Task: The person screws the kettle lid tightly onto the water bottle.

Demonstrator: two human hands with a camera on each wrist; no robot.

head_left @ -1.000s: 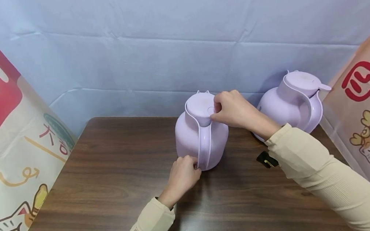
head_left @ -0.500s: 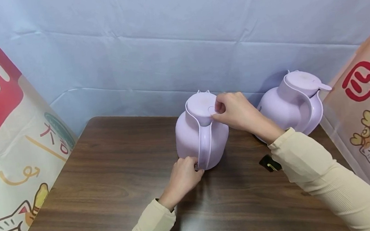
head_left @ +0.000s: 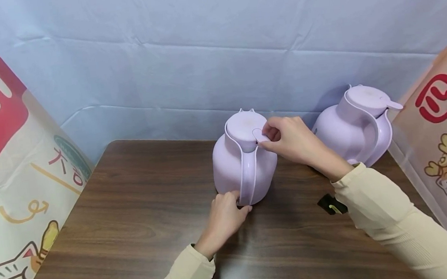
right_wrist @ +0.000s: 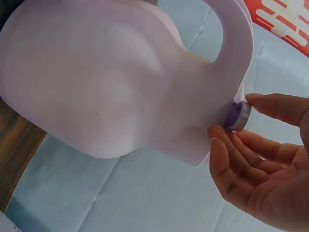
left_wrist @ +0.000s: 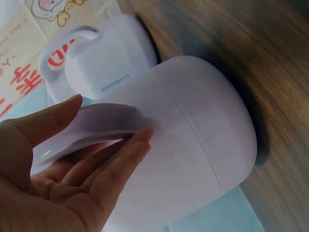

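Note:
A lilac thermos jug [head_left: 226, 170] with a cat-eared lid [head_left: 246, 124] stands upright on the wooden table, its handle [head_left: 247, 173] toward me. My left hand [head_left: 224, 217] is around the handle's lower part. In the left wrist view its fingers [left_wrist: 113, 169] pass behind the handle, while the thumb lies loosely on the other side. With thumb and fingertips, my right hand [head_left: 291, 138] pinches the small tab [right_wrist: 244, 116] at the lid's edge. Dark purple shows inside the tab in the right wrist view.
A second lilac jug [head_left: 334, 132] stands at the back right, its lid tab [head_left: 394, 105] sticking out to the right. Near my right sleeve lies a small black item [head_left: 330, 204] with a yellow-green mark. A pale blue cloth [head_left: 162, 74] hangs behind the wooden table [head_left: 153, 199].
My right hand has moved slightly right and down, and the lid tab now shows sticking out from the lid. The left hand has slid a little down, its thumb straighter.

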